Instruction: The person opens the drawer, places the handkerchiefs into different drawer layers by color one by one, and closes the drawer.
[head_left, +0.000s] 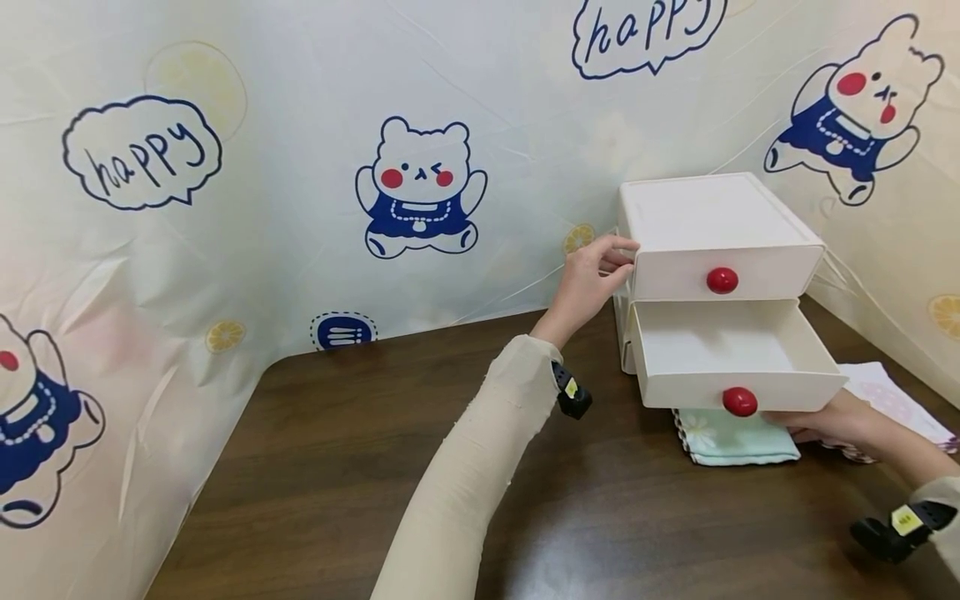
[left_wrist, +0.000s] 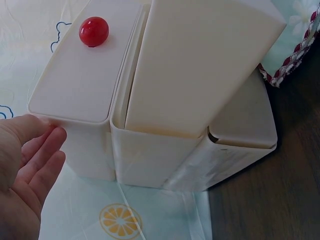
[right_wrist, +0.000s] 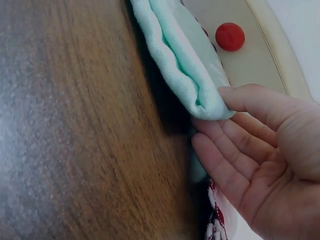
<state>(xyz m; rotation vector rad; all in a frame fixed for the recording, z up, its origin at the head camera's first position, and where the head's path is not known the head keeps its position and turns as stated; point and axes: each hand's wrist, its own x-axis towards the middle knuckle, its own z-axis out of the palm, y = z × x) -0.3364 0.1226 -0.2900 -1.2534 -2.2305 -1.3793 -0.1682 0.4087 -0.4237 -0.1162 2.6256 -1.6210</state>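
Observation:
A white drawer cabinet (head_left: 712,208) with red knobs stands on the table, its middle drawer (head_left: 675,392) pulled out; the part of that drawer's inside that shows holds nothing. My left hand (head_left: 588,279) touches the upper left front edge of the cabinet. In the left wrist view, the thumb and fingertips of the left hand (left_wrist: 35,165) rest at that corner. Below the drawer, my right hand (head_left: 840,421) pinches the corner of a folded mint-green towel (right_wrist: 172,60), thumb above and fingers beneath. The drawer partly covers the towel and the right hand in the head view.
To the right of the cabinet lies a white and pink cloth (head_left: 885,400) with a dark red edging. A dark wooden table (head_left: 360,467) spreads to the left. Behind it hangs a printed curtain (head_left: 300,167) with bears and lemon slices, close to the cabinet's back.

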